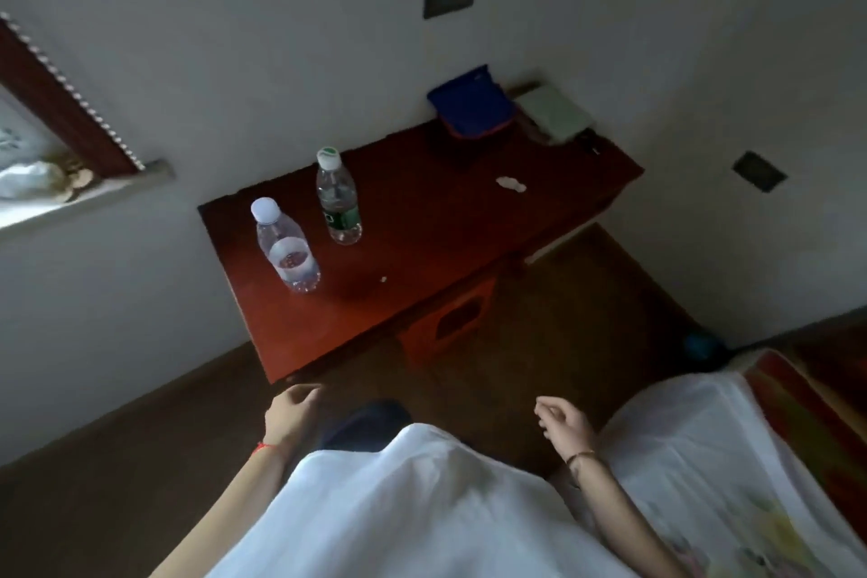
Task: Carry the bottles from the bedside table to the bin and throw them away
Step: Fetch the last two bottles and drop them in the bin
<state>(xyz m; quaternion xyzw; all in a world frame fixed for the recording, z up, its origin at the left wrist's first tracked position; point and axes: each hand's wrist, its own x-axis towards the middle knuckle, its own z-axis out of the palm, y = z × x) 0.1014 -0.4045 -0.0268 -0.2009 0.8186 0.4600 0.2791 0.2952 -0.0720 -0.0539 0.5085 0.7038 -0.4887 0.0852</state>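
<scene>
Two clear plastic bottles stand upright on the dark red wooden bedside table (469, 230). The nearer bottle (287, 249) has a white cap and a little water in it. Behind it to the right, the second bottle (338, 202) carries a green label and a white-and-green cap. My left hand (291, 413) hangs just below the table's front corner, fingers loosely curled, holding nothing. My right hand (565, 425) is lower right beside the bed, also loosely curled with nothing in it. No bin is in view.
A blue pouch (471, 103) and a pale green item (556, 113) lie at the table's far end by the wall. Small white scraps (511, 184) lie on the tabletop. A bed with a white cover (694, 460) fills the lower right. A window (42, 141) is at left.
</scene>
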